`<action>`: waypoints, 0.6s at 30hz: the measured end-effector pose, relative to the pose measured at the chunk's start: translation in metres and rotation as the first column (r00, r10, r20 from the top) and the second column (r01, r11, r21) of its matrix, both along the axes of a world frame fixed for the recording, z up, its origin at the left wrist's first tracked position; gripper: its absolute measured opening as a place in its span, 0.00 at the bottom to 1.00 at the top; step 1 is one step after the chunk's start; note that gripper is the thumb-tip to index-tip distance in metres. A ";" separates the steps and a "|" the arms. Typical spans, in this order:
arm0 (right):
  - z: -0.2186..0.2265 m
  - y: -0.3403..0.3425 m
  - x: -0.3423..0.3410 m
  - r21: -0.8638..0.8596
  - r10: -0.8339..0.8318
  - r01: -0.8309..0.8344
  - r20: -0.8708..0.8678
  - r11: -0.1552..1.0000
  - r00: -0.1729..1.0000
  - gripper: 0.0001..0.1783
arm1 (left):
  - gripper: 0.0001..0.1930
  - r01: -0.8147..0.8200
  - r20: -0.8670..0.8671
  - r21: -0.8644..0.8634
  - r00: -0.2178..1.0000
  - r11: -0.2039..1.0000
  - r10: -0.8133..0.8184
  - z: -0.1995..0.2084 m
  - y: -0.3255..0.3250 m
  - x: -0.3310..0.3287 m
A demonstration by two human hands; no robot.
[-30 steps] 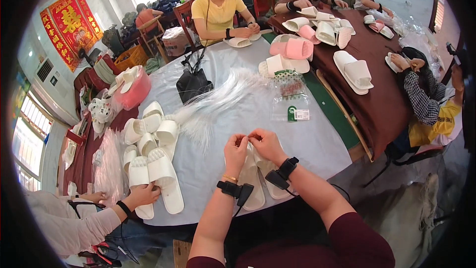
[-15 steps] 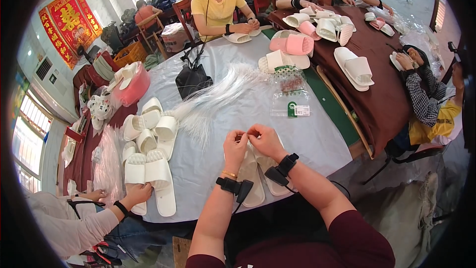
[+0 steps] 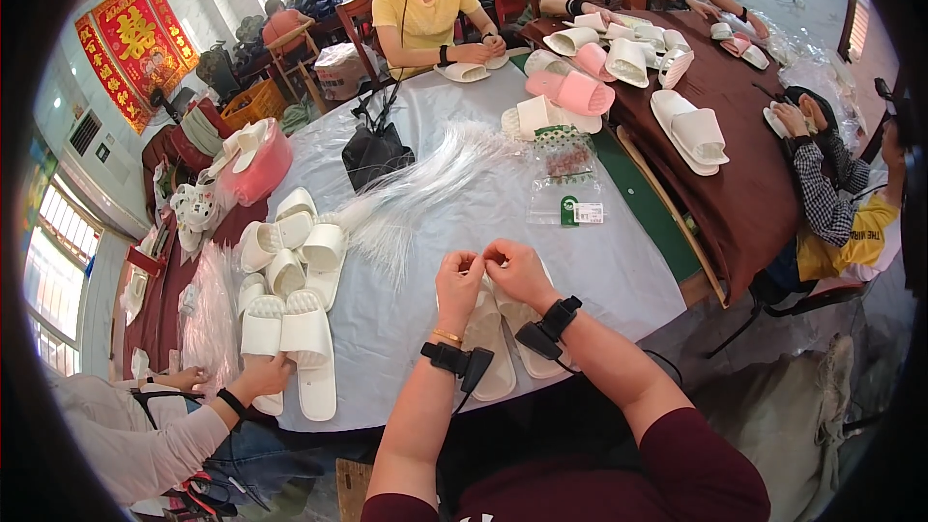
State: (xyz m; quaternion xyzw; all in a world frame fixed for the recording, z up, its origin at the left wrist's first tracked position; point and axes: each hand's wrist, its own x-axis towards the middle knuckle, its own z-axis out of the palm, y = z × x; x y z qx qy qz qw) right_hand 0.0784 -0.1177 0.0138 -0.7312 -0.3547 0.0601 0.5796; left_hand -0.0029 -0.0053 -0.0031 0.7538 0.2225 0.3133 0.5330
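Observation:
My left hand [image 3: 458, 282] and my right hand [image 3: 519, 275] meet with pinched fingertips above the far ends of a pair of white slippers [image 3: 495, 367]. Whatever sits between the fingertips is too small to make out. Both forearms rest low over the near table edge, each wrist wearing a black strap device. The slippers lie side by side under my hands, partly covered by them. Beyond lies a loose bundle of thin clear-white strands [image 3: 425, 184] spread on the silvery tablecloth [image 3: 406, 329].
Left, several white slippers [image 3: 307, 329] are piled, with a co-worker's hand [image 3: 263, 377] on one. Ahead are a black bag [image 3: 377, 157] and a clear plastic packet [image 3: 565, 179]. Pink slippers [image 3: 570, 92] and white ones lie toward the brown-covered table [image 3: 754, 222], where other people sit.
My hands stay close together over the slippers, with barely any shift. At left, the co-worker's hand and the slippers beside it have moved slightly left. A far person's arm now reaches right.

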 end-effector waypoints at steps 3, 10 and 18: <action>0.000 0.000 0.000 0.002 -0.002 0.002 -0.005 1.000 1.000 0.07 | 0.08 0.001 -0.009 0.002 1.000 1.000 -0.001 -0.001 0.000 0.000; -0.001 0.000 0.001 -0.001 0.005 -0.004 0.031 1.000 1.000 0.07 | 0.08 0.014 -0.006 -0.027 1.000 1.000 -0.014 -0.001 0.000 0.002; 0.002 0.000 -0.002 -0.004 -0.003 0.003 0.023 1.000 1.000 0.07 | 0.08 0.016 -0.002 0.003 1.000 1.000 -0.016 -0.001 0.000 0.001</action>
